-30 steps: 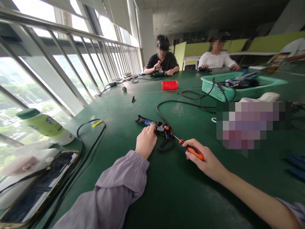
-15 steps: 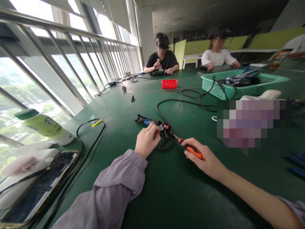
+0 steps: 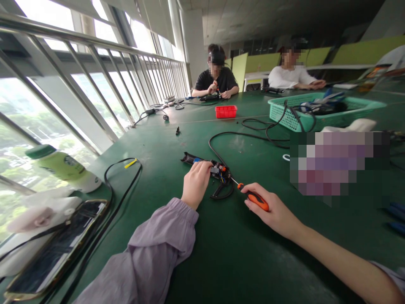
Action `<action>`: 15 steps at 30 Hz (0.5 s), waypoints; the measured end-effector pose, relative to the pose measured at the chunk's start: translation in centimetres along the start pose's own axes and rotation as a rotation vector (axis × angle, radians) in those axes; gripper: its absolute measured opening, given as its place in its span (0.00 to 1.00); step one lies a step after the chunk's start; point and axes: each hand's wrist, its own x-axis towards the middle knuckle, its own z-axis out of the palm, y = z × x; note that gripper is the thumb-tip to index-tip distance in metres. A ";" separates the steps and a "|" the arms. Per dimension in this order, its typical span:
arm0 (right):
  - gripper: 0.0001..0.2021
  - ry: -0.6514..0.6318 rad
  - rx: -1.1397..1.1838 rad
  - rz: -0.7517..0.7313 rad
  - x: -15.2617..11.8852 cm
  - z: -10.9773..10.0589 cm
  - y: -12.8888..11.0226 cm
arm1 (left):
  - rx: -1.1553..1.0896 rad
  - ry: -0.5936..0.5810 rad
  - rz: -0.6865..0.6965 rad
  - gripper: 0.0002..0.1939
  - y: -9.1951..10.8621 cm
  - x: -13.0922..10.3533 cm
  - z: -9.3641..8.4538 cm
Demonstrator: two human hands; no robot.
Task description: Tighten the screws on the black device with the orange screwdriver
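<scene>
On the green table lies an opened black corded power tool, its inner parts and coloured wires showing. My left hand is closed on the middle of its body, fingers over the top and thumb side hidden from me. My right hand is wrapped round the orange and black handle of a screwdriver. The shaft points left, its tip at the right end of the tool, close to where the black cable runs; exact contact there is too small to make out.
A red tray and a teal basket of tools stand further back. To my left are a bottle, a phone and a looped black strap. Two people sit across the table. A blurred-out bundle lies right.
My left hand has gone from pinched fingers at the tool's near side to lying over its body. The screwdriver stays at the same end. The co-worker in white has brought both hands together.
</scene>
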 end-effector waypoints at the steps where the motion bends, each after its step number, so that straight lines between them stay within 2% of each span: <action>1: 0.12 0.003 -0.001 0.000 0.0 0.0 0.0 | 0.000 -0.004 0.007 0.07 0.0 0.0 0.0; 8: 0.12 0.011 0.006 -0.005 -0.1 0.0 0.0 | -0.057 -0.001 0.010 0.07 0.1 0.1 0.2; 15: 0.13 -0.012 0.000 0.011 0.0 0.0 0.1 | -0.012 -0.057 -0.025 0.06 0.0 0.3 0.5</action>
